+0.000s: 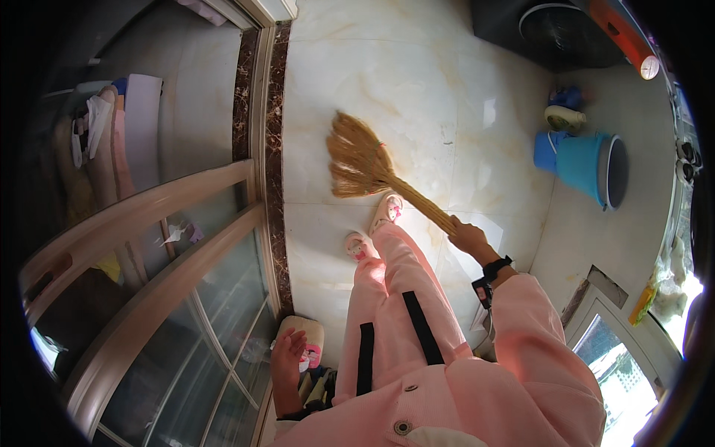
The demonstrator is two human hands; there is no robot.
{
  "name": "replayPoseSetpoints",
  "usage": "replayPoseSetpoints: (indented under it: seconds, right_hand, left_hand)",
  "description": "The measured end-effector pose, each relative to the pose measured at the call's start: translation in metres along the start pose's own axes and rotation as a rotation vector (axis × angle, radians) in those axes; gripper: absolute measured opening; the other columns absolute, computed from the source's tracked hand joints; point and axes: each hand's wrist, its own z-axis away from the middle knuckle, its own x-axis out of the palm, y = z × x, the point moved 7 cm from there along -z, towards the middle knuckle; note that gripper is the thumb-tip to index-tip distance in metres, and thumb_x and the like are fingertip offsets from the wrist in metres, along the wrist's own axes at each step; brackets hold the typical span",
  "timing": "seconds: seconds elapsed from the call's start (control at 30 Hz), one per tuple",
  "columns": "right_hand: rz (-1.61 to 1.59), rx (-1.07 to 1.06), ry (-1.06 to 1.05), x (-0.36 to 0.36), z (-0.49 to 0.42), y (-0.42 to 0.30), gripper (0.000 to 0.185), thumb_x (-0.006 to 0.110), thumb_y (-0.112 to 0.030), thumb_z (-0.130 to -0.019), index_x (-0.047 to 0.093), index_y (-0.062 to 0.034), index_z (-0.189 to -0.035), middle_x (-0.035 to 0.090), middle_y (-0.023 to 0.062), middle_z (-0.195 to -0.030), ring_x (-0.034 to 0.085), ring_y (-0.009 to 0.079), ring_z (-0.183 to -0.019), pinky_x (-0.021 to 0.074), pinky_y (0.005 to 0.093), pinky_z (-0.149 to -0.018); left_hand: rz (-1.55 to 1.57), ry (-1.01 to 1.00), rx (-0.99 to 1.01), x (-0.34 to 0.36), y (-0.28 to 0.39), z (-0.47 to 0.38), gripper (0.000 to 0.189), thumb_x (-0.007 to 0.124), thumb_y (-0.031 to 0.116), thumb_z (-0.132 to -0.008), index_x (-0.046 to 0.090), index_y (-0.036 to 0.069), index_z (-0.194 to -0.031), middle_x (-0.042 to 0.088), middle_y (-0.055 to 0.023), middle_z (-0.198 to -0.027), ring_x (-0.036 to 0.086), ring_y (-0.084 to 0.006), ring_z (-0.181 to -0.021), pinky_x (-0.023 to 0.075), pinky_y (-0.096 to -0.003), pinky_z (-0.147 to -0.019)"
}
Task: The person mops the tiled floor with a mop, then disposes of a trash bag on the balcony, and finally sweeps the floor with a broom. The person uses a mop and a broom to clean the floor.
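Note:
My right hand grips the handle end of a straw broom, a black strap around the wrist. The fanned bristles lie at the upper left of my feet, over the pale marble-look tile floor, near a dark stone threshold strip. Pink slippers are on my feet, just below the bristles. At the lower left, my left hand hangs with its fingers apart and holds nothing. It is above or beside a cushioned beige item; whether they touch I cannot tell.
A glass sliding door with a metal frame runs along the left. By the right wall stand a blue bucket, a smaller blue container and bottles. A dark front-loading washing machine is at the top right.

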Motion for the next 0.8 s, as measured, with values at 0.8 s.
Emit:
replayPoseSetpoints:
  seconds: [0.8]
  right_hand:
    - [-0.089, 0.152, 0.100, 0.002, 0.077, -0.005, 0.036, 0.048, -0.025, -0.076, 0.046, -0.0099, -0.108, 0.061, 0.0148, -0.091, 0.059, 0.0313, -0.085, 0.0472, 0.0415, -0.073]
  left_hand:
    - [0.021, -0.057, 0.105, -0.089, -0.050, 0.024, 0.034, 0.049, 0.022, -0.086, 0.046, 0.003, -0.114, 0.055, -0.0117, -0.105, 0.052, -0.0200, -0.095, 0.0398, -0.0324, -0.086]
